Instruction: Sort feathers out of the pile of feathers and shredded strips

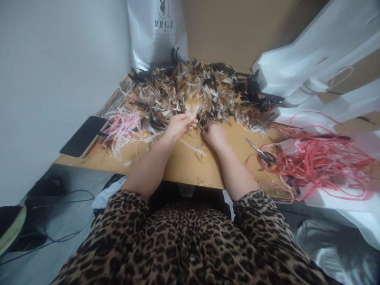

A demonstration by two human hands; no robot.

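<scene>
A big heap of brown, white and black feathers [166, 91] covers the back of the wooden table [190, 170]. In front of it, my left hand [181, 126] is closed in a pinch on a pale tan feather [192, 107], which points up toward the heap. My right hand [214, 135] is just right of it at the heap's front edge, its fingers curled in. What those right fingers hold, if anything, is hidden. A thin white strip [192, 148] lies on the wood below and between my hands.
At left lie a phone [80, 136] and pink-and-white strips [123, 128]. Scissors [264, 153] rest at right beside tangled red string [323, 166]. A white bag [158, 39] stands behind the heap; white packaging [314, 51] borders the right.
</scene>
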